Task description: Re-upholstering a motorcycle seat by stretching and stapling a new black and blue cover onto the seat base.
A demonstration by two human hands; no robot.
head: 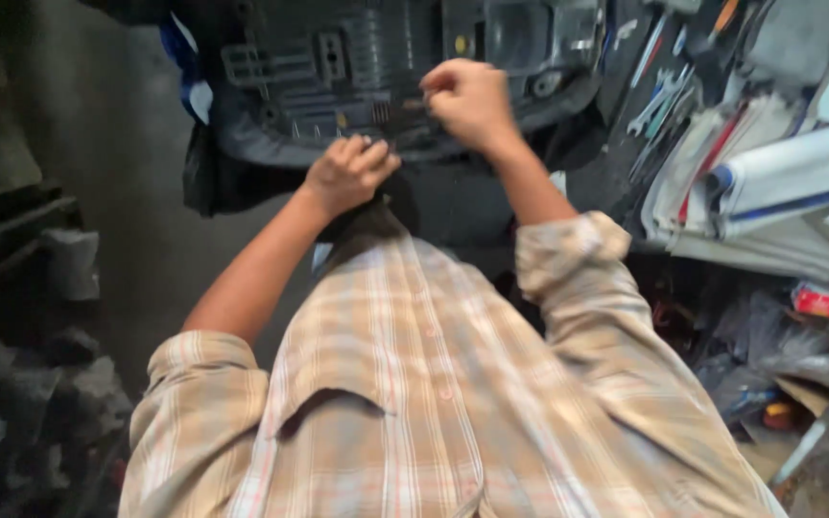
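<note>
Plaid shirt (414, 403) fills the lower centre of frame, sleeves rolled. Left hand (349, 173), centre, fist closed at the lower edge of the dark plastic panel (338, 77). Right hand (469, 101), upper centre, fingers pinched on a small part, too blurred to identify. Wrenches (659, 101) and stacked papers (769, 182) upper right.

Moulded panel (376, 67) lies ahead of me. My left hand (349, 173) on its near edge, right hand (470, 101) further in, on top. Spanners (659, 101) right of panel; folded sheets (769, 182) beyond them, further right.
</note>
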